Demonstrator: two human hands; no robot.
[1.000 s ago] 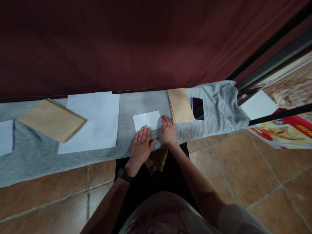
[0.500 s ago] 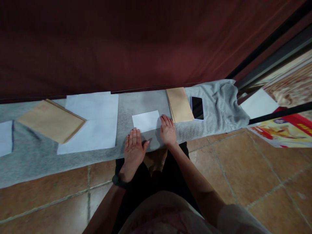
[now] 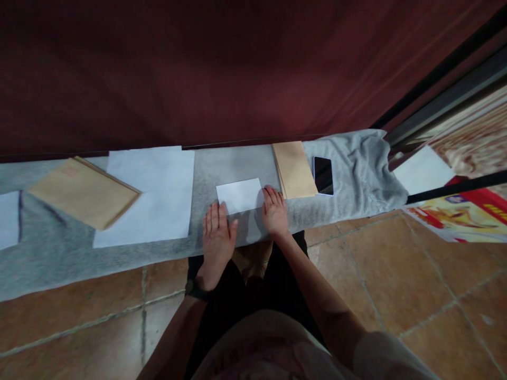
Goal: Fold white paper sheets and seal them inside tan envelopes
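A small white rectangle of paper [image 3: 240, 196], perhaps folded, lies flat on the grey cloth [image 3: 233, 163] in front of me. My left hand [image 3: 218, 231] rests palm down at its lower left corner, fingers stretched out and thumb apart. At the paper's right edge, my right hand [image 3: 274, 210] lies flat with its fingers extended and touching that edge. Neither hand grips anything. Just right of my right hand are several brown envelopes [image 3: 295, 169] in a stack, and a phone [image 3: 323, 175] with a dark screen lies beside them.
Large white sheets [image 3: 166, 206] lie on the left, partly under a second stack of brown envelopes [image 3: 85, 192]. Another white sheet [image 3: 8, 219] is at the far left. A dark red curtain-like surface [image 3: 222, 79] rises behind. A colourful box [image 3: 463, 214] stands right, near a black bar.
My left hand has moved slightly up, its fingertips now at the paper's lower left corner. My right hand stays at the right edge. The whole view has shifted slightly.
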